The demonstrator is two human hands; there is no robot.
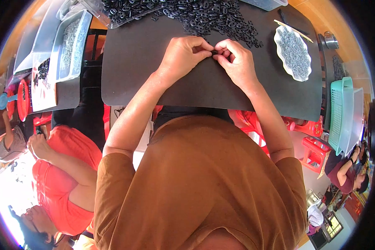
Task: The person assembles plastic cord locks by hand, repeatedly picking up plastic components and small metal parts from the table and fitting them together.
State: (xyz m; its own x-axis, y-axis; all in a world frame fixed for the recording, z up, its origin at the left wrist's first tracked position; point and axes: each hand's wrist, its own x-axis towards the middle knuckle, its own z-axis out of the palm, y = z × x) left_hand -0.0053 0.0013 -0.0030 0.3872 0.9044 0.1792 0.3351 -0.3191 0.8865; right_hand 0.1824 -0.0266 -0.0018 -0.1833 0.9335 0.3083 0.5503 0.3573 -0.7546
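Dark work mat [146, 54], left hand [183, 54] and right hand [236, 58] pinched shut together on small black part [213, 53], black parts heap [196, 14] beyond, white dish [293, 52] right.

Bright, even daylight throughout; blown-out white glare at lower left. Soft, faint shadows under the hands [212, 58] on the dark mat [133, 62]. Heavy fisheye bending and black vignette at the rim; centre sharp, edges smeared.

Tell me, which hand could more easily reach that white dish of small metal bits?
Probably the right hand: the white dish lies on its side of the mat, while the left hand sits farther away.
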